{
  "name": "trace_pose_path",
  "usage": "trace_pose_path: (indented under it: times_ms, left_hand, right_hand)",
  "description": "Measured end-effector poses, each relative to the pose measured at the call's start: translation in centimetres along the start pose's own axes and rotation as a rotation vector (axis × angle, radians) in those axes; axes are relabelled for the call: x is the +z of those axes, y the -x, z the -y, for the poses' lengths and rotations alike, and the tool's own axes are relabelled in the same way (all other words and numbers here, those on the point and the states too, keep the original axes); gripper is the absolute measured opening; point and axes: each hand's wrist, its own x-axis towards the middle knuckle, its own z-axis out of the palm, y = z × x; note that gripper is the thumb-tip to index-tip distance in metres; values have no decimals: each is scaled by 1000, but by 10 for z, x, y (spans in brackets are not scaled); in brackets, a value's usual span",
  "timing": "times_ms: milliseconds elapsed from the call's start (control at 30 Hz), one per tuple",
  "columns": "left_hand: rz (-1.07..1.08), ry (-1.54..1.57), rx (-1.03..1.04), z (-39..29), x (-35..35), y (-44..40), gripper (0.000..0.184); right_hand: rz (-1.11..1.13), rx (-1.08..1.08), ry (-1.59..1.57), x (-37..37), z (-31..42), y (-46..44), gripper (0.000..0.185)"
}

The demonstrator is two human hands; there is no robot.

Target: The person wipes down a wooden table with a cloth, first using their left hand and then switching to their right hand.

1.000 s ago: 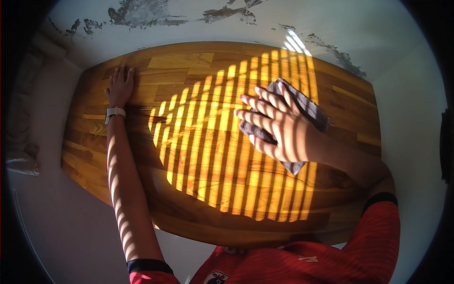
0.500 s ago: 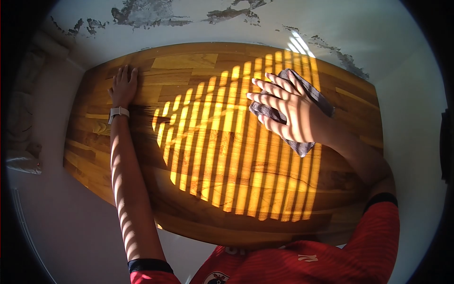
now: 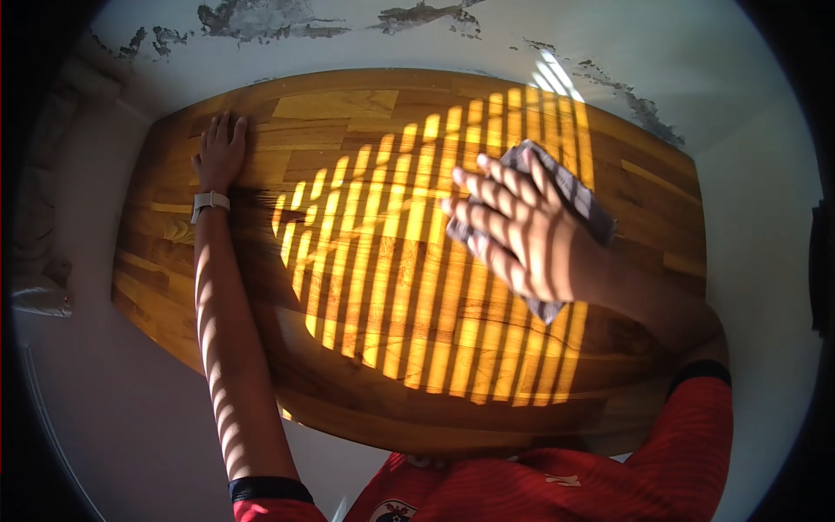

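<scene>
My right hand lies spread on a dark grey cloth, pressing it against the wooden tabletop. Its fingers point up and to the left, and the cloth's edges stick out around the palm. At the tabletop's far left, my left hand rests flat with its fingers outstretched, holding nothing. A pale watch or band circles the left wrist. Most of the cloth's middle is hidden under my right hand.
Striped sunlight and shadow fall across the wood. Behind the far edge stands a pale wall with dark peeling patches. Another wall borders the right side. A clear plastic-looking item lies at far left.
My right hand and the cloth have slid a little toward me and slightly left on the tabletop. My left hand stays in place on the wood; the view has shifted slightly.
</scene>
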Motion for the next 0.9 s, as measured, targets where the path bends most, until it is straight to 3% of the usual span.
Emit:
trace_pose_path:
  times_ms: [133, 233, 367, 433, 467, 500, 567, 667, 767, 900]
  left_hand:
    - [21, 2, 4, 0, -2, 1, 79]
    - [33, 12, 1, 0, -2, 0, 79]
    - [26, 22, 0, -2, -2, 3, 79]
    - [25, 27, -3, -4, -4, 5, 79]
    - [23, 26, -3, -3, -4, 3, 79]
    - [23, 24, -1, -3, -4, 3, 79]
    - [27, 17, 6, -4, -5, 3, 79]
    - [24, 17, 3, -2, -3, 2, 79]
    - [14, 11, 10, 0, -1, 1, 79]
    - [6, -6, 24, 1, 0, 2, 79]
  right_hand:
    - [170, -88, -152, -20, 29, 3, 58]
    - [4, -84, -166, -13, 4, -1, 55]
    - [-26, -31, -161, -11, -5, -3, 54]
    - [64, -75, -139, -12, 12, 4, 57]
    - [279, -48, -160, -28, 28, 0, 60]
    - [350, -88, -164, -33, 34, 0, 62]
    - [284, -106, -143, -23, 36, 4, 60]
    - [-27, -82, -184, -7, 11, -1, 54]
    - [-125, -43, -218, -8, -7, -5, 49]
    - [-93, -63, -163, -8, 1, -3, 48]
